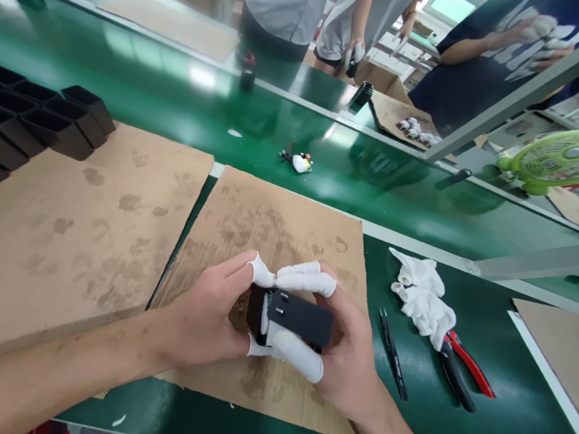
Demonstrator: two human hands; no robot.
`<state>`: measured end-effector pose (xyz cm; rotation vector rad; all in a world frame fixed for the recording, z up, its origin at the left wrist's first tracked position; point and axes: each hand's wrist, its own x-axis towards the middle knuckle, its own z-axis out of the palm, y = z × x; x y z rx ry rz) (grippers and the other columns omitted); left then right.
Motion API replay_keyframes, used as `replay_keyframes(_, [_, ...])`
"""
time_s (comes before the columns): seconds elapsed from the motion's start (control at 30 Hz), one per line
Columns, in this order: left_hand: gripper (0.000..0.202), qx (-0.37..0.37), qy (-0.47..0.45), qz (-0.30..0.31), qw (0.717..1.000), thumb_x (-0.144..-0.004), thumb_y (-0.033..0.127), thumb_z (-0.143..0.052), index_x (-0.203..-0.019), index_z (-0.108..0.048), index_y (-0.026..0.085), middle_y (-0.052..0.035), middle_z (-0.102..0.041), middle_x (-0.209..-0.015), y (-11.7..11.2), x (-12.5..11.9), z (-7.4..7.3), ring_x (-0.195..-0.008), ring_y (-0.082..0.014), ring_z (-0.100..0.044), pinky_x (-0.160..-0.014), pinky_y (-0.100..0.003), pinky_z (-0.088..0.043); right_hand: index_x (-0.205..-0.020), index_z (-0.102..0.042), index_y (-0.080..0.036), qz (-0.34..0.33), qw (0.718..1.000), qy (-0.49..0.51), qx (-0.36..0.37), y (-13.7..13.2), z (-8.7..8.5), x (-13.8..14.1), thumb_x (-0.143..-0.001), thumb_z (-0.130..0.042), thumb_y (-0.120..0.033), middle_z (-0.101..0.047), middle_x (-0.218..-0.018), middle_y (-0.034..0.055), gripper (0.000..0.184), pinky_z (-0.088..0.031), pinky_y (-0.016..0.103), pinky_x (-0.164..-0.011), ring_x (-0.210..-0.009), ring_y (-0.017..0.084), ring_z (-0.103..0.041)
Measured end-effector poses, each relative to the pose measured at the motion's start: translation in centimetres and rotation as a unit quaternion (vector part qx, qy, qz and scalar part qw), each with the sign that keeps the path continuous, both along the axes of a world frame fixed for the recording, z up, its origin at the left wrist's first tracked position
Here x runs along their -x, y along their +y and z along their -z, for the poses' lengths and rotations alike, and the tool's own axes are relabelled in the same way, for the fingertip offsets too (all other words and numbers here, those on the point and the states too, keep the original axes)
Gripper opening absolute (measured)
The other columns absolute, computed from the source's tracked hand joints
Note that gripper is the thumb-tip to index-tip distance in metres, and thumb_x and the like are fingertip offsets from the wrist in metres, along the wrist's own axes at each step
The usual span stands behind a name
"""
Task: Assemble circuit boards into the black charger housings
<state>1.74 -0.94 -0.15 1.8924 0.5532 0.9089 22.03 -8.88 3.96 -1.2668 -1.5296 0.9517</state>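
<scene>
Both my hands hold a small black boxy part (297,320) over a stained cardboard sheet (269,218). My left hand (207,314) grips its left end, with white finger cots on thumb and forefinger. My right hand (337,347) wraps around its right side, cotted fingers pressed on top and underneath. Small metal prongs show on the part's upper face.
Black tweezers (393,352), red-handled pliers (461,364) and a white glove (423,293) lie right of the cardboard. Black trays (26,124) stand at the far left. A small white component (300,162) lies on the green belt (159,87). Other people stand across the belt; a green fan (555,159) is at right.
</scene>
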Motion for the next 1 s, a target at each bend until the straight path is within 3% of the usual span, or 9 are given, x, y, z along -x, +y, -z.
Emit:
replay_keyframes(0.1, [0.044,0.024,-0.037,0.004,0.999,-0.083,0.024,-0.097,-0.113,-0.065,0.025,-0.0013,-0.067,-0.099,0.1,0.0,-0.1,-0.082,-0.0203,-0.068,-0.068,-0.035,-0.056,-0.125,-0.079,-0.033,0.038,0.999,0.033,-0.003,0.1,0.4,0.0,-0.100,-0.091,-0.027,-0.072,-0.115,0.0033,0.029,-0.064,0.032,-0.091,-0.104,0.022,-0.073])
replay_keyframes(0.2, [0.040,0.067,-0.056,0.026,0.996,-0.087,0.023,-0.095,-0.117,-0.067,0.024,-0.0028,-0.071,-0.105,0.0,0.0,0.1,-0.090,-0.0220,-0.074,-0.077,-0.036,-0.061,-0.126,-0.079,-0.033,0.018,0.996,0.084,0.038,0.1,0.6,0.0,-0.106,-0.083,-0.028,-0.072,-0.115,0.0033,0.021,-0.066,0.029,-0.082,-0.101,0.021,-0.074])
replay_keyframes(0.4, [0.047,0.085,-0.090,0.024,0.992,-0.084,0.026,-0.099,-0.120,-0.069,0.027,-0.0033,-0.070,-0.106,-0.2,-0.2,1.0,-0.089,-0.0237,-0.073,-0.075,-0.038,-0.062,-0.137,-0.079,-0.039,-0.018,0.986,0.141,0.084,0.0,0.2,-0.1,-0.106,-0.086,-0.035,-0.070,-0.126,0.0044,0.033,-0.066,0.026,-0.076,-0.106,0.023,-0.073])
replay_keyframes(0.63, [0.045,0.032,-0.084,0.006,0.996,-0.086,0.020,-0.098,-0.120,-0.069,0.027,-0.0032,-0.072,-0.107,-0.2,0.1,0.7,-0.090,-0.0225,-0.073,-0.078,-0.039,-0.060,-0.135,-0.080,-0.044,-0.049,0.982,0.159,0.093,0.4,-0.2,-0.2,-0.109,-0.082,-0.040,-0.066,-0.114,0.0006,0.027,-0.061,0.022,-0.058,-0.078,0.014,-0.068])
replay_keyframes(0.73, [0.043,0.025,-0.072,0.004,0.997,-0.087,0.023,-0.096,-0.120,-0.069,0.027,-0.0030,-0.072,-0.106,-0.1,0.1,0.5,-0.089,-0.0229,-0.073,-0.076,-0.039,-0.060,-0.140,-0.079,-0.042,-0.061,0.988,0.123,0.066,0.4,-0.1,-0.6,-0.109,-0.081,-0.043,-0.068,-0.123,0.0037,0.031,-0.065,0.024,-0.067,-0.090,0.018,-0.073])
replay_keyframes(0.87, [0.040,0.035,-0.049,-0.015,0.998,-0.082,0.023,-0.094,-0.112,-0.068,0.026,-0.0026,-0.070,-0.101,0.0,0.2,0.5,-0.086,-0.0243,-0.070,-0.071,-0.039,-0.058,-0.151,-0.073,-0.041,-0.083,0.996,0.021,0.024,0.2,0.1,-1.0,-0.087,-0.104,-0.042,-0.061,-0.150,0.0095,0.070,-0.070,0.033,-0.092,-0.125,0.028,-0.071])
replay_keyframes(0.93, [0.041,0.039,-0.048,-0.024,0.998,-0.077,0.017,-0.090,-0.111,-0.067,0.025,-0.0027,-0.069,-0.101,0.0,0.2,0.6,-0.087,-0.0245,-0.069,-0.072,-0.040,-0.058,-0.154,-0.071,-0.040,-0.074,0.997,-0.024,0.005,0.2,0.2,-1.0,-0.083,-0.107,-0.041,-0.059,-0.151,0.0101,0.080,-0.071,0.035,-0.093,-0.125,0.028,-0.072])
replay_keyframes(1.0, [0.043,0.044,-0.047,-0.023,0.998,-0.074,0.009,-0.081,-0.111,-0.067,0.025,-0.0027,-0.068,-0.102,0.0,0.2,0.7,-0.089,-0.0243,-0.069,-0.074,-0.040,-0.057,-0.153,-0.072,-0.039,-0.056,0.996,-0.066,-0.030,0.2,0.2,-0.9,-0.084,-0.107,-0.038,-0.062,-0.146,0.0097,0.077,-0.071,0.036,-0.096,-0.122,0.027,-0.073])
